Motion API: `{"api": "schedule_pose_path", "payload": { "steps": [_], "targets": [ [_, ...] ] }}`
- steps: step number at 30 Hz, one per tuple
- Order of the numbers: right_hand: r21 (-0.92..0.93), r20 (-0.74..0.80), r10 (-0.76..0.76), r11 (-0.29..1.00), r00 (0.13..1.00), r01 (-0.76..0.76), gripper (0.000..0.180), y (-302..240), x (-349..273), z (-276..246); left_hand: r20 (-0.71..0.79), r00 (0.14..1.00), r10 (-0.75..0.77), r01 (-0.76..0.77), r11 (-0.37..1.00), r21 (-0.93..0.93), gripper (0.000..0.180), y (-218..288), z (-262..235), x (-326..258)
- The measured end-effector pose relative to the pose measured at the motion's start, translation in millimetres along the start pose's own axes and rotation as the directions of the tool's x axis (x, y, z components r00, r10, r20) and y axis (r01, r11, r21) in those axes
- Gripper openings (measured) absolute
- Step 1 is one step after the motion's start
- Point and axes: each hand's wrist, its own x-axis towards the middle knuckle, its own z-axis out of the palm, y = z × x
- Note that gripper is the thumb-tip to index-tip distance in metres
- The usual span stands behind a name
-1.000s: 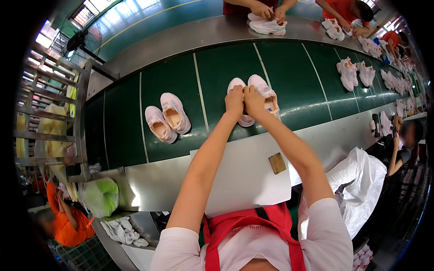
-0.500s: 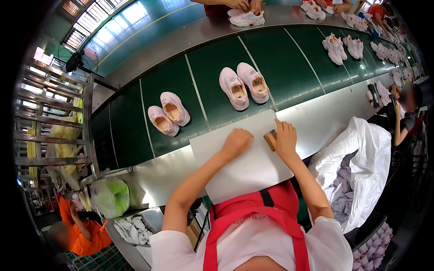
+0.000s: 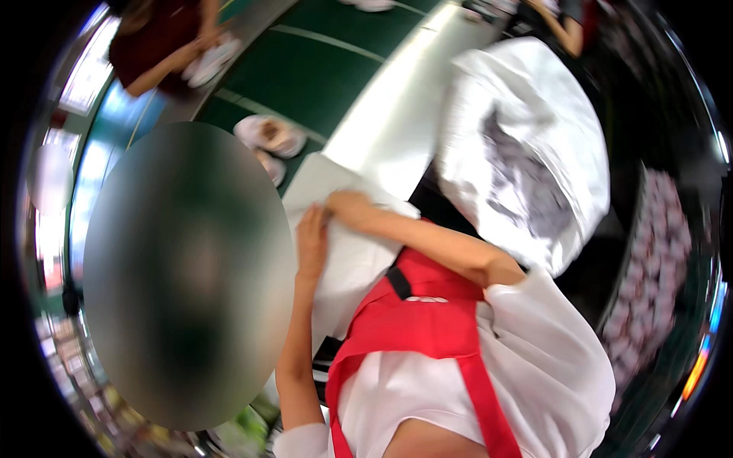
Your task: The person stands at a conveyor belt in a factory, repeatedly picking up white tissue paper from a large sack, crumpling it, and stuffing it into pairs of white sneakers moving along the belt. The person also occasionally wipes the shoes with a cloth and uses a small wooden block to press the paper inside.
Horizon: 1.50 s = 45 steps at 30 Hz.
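Observation:
A pale grey, flat board [image 3: 343, 263] lies in front of me, and both my hands rest close together near its far left side. My left hand [image 3: 311, 237] is on the board with its fingers stretched out, their tips beside the other hand. Reaching across from the right, my right hand [image 3: 349, 206] is bent with its fingers curled down; whatever they may hold is hidden and blurred. Beyond the board a pair of pale pink sneakers [image 3: 271, 136] sits on the green conveyor belt [image 3: 305, 76], partly covered by a large blurred oval.
A white sack [image 3: 527, 76] filled with grey crumpled material [image 3: 527, 179] stands to my right. Farther right is a rack of many pale shoes [image 3: 649, 267]. A metal ledge [image 3: 393, 114] edges the belt. Across it, a person in dark red [image 3: 160, 46] handles a white shoe [image 3: 210, 61].
My view has swung right and blurred. My hands, apart before, have come together on the board. The brown block by my right hand is out of sight. A large blurred oval now covers the left.

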Motion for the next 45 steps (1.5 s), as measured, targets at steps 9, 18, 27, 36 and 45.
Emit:
{"api": "schedule_pose_path", "payload": {
  "steps": [9,18,27,36,45],
  "targets": [
    [0.341,-0.313,0.246,0.931,0.917,-0.133,0.024,16,2,-23,0.191,0.978,0.078,-0.095,0.992,0.083,0.007,1,-20,-5],
    [0.425,-0.758,0.398,0.902,0.517,-0.072,0.017,54,-134,-127,0.146,0.987,-0.073,0.042,0.977,0.208,0.008,13,-12,-18],
    [-0.039,-0.718,0.644,0.340,0.263,-0.940,0.040,289,-381,-281,0.151,0.984,-0.091,0.058,0.976,0.211,0.010,10,-10,-21],
    [0.015,-0.762,0.554,0.533,0.336,-0.846,0.046,293,-338,-281,0.170,0.979,-0.113,0.069,0.967,0.247,0.011,10,-8,-20],
    [-0.047,-0.526,0.751,0.442,0.398,-0.896,0.053,386,-265,-264,0.217,0.959,-0.184,0.117,0.950,0.289,0.011,16,-10,-16]
  ]
}}
